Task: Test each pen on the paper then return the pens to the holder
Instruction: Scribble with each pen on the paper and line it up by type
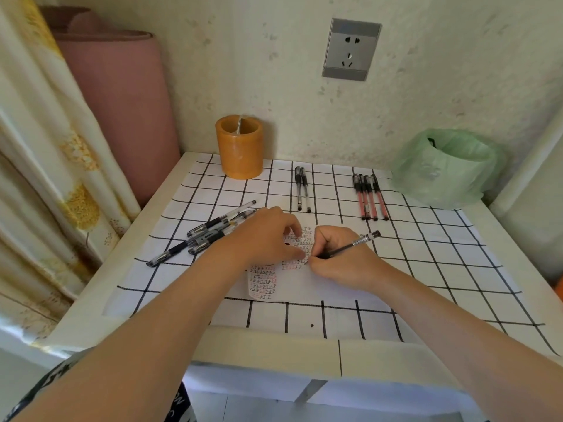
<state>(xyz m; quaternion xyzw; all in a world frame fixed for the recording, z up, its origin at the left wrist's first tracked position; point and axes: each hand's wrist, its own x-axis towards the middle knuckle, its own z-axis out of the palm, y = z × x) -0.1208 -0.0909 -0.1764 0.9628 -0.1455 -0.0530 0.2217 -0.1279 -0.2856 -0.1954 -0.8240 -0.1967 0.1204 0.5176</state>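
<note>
My right hand (pixel 338 257) grips a black pen (pixel 353 245), its tip down on a small white paper (pixel 268 284) covered in rows of black and red marks. My left hand (pixel 268 236) lies flat on the paper with fingers spread, holding it down. The orange pen holder (pixel 239 147) stands at the back left, apparently without pens. Several black pens (pixel 210 233) lie in a loose pile left of my left hand. Two black pens (pixel 302 188) lie side by side at the back centre. Several red pens (pixel 370 197) lie in a row at the back right.
A white table (pixel 274 345) carries a black-grid cloth (pixel 426 269). A green plastic bag (pixel 444 169) sits at the back right corner. A wall with a socket (pixel 350 50) stands behind. Curtains (pixel 45 178) and a pink roll (pixel 122 102) flank the left side.
</note>
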